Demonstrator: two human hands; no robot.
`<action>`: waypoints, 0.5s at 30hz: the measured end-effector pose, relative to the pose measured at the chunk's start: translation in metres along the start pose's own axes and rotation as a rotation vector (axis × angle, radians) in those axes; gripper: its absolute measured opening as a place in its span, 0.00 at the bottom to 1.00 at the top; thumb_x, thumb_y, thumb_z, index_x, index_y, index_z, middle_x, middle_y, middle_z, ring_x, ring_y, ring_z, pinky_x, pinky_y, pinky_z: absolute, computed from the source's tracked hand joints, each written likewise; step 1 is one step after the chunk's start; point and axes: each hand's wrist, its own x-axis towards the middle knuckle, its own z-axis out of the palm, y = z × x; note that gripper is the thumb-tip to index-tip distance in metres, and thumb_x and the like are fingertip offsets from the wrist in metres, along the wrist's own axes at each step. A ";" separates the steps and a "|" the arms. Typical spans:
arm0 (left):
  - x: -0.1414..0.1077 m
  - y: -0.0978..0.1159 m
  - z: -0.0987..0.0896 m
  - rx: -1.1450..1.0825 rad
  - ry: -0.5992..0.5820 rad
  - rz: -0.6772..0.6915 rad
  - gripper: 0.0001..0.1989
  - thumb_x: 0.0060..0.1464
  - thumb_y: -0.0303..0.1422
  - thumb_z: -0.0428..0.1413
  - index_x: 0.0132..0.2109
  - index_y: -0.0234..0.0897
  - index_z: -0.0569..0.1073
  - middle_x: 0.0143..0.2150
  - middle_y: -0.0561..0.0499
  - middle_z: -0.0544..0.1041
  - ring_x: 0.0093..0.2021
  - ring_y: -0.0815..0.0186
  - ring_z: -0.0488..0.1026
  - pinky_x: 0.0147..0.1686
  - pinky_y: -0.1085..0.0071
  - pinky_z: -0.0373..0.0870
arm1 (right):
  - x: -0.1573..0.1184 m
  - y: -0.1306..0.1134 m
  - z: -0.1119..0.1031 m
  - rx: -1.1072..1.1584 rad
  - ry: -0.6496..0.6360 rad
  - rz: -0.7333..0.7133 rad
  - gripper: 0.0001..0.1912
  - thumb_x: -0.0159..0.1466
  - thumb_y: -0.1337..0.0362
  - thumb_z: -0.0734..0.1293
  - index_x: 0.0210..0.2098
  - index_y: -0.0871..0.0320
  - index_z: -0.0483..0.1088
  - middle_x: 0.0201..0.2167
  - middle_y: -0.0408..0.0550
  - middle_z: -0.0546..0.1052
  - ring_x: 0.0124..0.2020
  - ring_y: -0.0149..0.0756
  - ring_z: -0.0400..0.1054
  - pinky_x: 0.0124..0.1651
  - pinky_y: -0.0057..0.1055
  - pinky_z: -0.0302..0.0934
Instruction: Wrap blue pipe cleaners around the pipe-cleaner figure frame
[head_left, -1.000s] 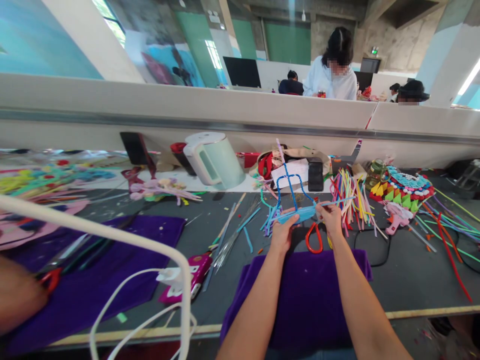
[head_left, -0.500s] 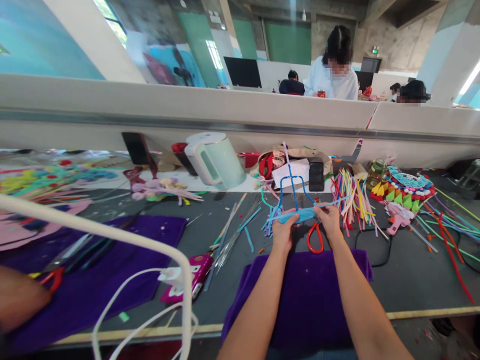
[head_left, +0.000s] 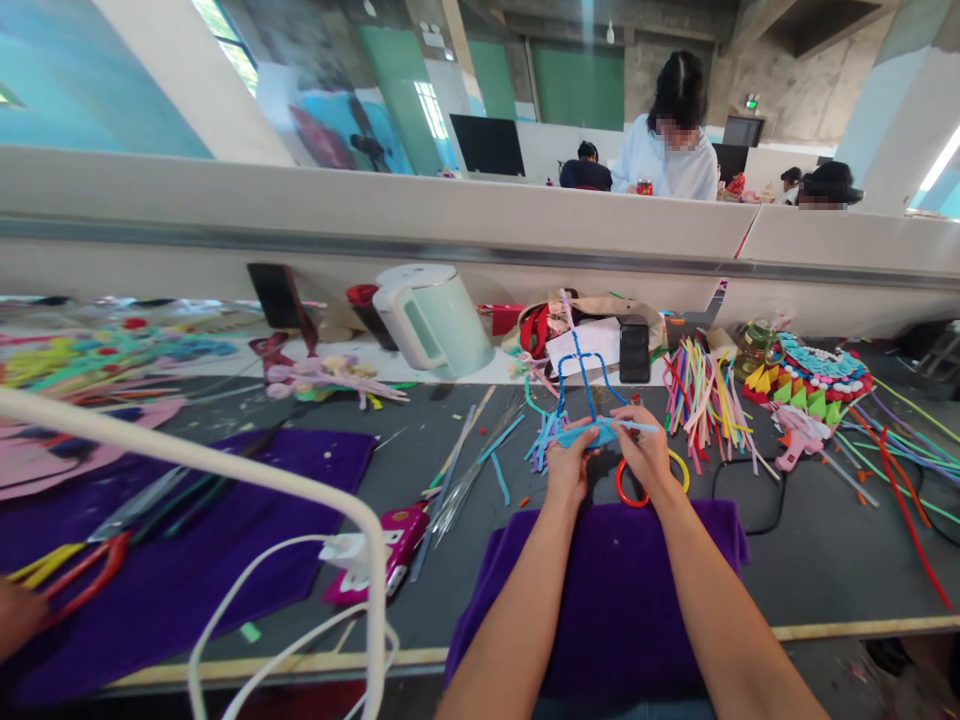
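Note:
My left hand (head_left: pixel 568 468) pinches a light-blue pipe-cleaner piece (head_left: pixel 601 434) over the table. At its right side my right hand (head_left: pixel 643 448) is closed on a light-blue strand of the same piece. A dark-blue pipe-cleaner frame (head_left: pixel 587 375) with a pale lilac tip rises just behind my fingers; whether it is joined to the piece I cannot tell. Scissors (head_left: pixel 624 488) with one red and one yellow handle loop lie beneath my right hand, partly covered by it. Short blue and lilac pipe cleaners (head_left: pixel 538 452) lie left of my left hand.
Purple cloth (head_left: pixel 615 580) lies under my forearms. To the right are a bundle of coloured pipe cleaners (head_left: pixel 705 400) and a pink glue gun (head_left: pixel 796 432). A pale green kettle (head_left: pixel 439 320) stands behind. A white tube (head_left: pixel 285 475) crosses the left foreground. Another person's hand (head_left: pixel 19 615) holds scissors.
My right hand has moved left, closer to my left hand, uncovering the yellow scissor loop. At far left the other person's hand has drawn back left with the scissors.

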 end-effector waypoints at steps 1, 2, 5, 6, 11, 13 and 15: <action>0.000 0.000 0.000 -0.001 -0.006 -0.007 0.19 0.33 0.29 0.67 0.38 0.32 0.75 0.31 0.49 0.79 0.24 0.69 0.73 0.20 0.77 0.68 | 0.000 0.000 0.000 0.010 -0.020 0.010 0.09 0.63 0.61 0.62 0.38 0.55 0.72 0.40 0.50 0.76 0.42 0.37 0.70 0.41 0.31 0.64; 0.000 0.001 0.000 0.005 -0.008 -0.015 0.19 0.33 0.29 0.67 0.38 0.32 0.75 0.29 0.50 0.78 0.23 0.70 0.73 0.20 0.77 0.68 | -0.001 0.000 0.001 0.023 -0.033 0.017 0.09 0.63 0.61 0.61 0.39 0.54 0.72 0.40 0.49 0.76 0.42 0.37 0.70 0.43 0.32 0.64; -0.001 0.001 0.001 0.023 -0.011 -0.030 0.21 0.32 0.30 0.67 0.38 0.32 0.74 0.27 0.52 0.77 0.22 0.70 0.72 0.19 0.77 0.67 | 0.000 0.004 0.001 0.041 -0.072 0.022 0.10 0.63 0.63 0.61 0.40 0.54 0.73 0.40 0.49 0.77 0.42 0.38 0.70 0.46 0.34 0.63; -0.001 0.001 0.001 0.024 -0.015 -0.029 0.22 0.32 0.30 0.67 0.40 0.32 0.74 0.27 0.52 0.77 0.22 0.70 0.72 0.19 0.77 0.67 | 0.000 0.005 0.001 0.038 -0.091 0.020 0.10 0.63 0.63 0.62 0.40 0.54 0.74 0.39 0.48 0.77 0.43 0.38 0.70 0.47 0.34 0.63; -0.001 0.002 0.001 0.013 0.011 0.000 0.25 0.32 0.30 0.67 0.42 0.35 0.70 0.25 0.56 0.75 0.20 0.71 0.71 0.19 0.78 0.66 | -0.001 0.006 0.003 0.022 -0.181 -0.047 0.11 0.63 0.65 0.61 0.41 0.53 0.74 0.39 0.47 0.77 0.43 0.36 0.70 0.48 0.33 0.62; 0.000 0.003 0.002 0.015 0.046 0.019 0.25 0.32 0.30 0.67 0.41 0.35 0.69 0.24 0.56 0.75 0.21 0.71 0.71 0.20 0.77 0.66 | -0.002 0.004 0.005 0.007 -0.226 -0.084 0.12 0.63 0.66 0.61 0.42 0.53 0.74 0.41 0.47 0.77 0.44 0.36 0.70 0.49 0.33 0.62; 0.000 0.002 0.002 0.022 0.059 0.042 0.25 0.31 0.30 0.67 0.40 0.36 0.68 0.25 0.56 0.75 0.21 0.70 0.71 0.20 0.77 0.66 | -0.002 0.002 0.006 -0.023 -0.262 -0.106 0.12 0.63 0.66 0.61 0.42 0.52 0.74 0.42 0.47 0.77 0.45 0.36 0.70 0.50 0.33 0.61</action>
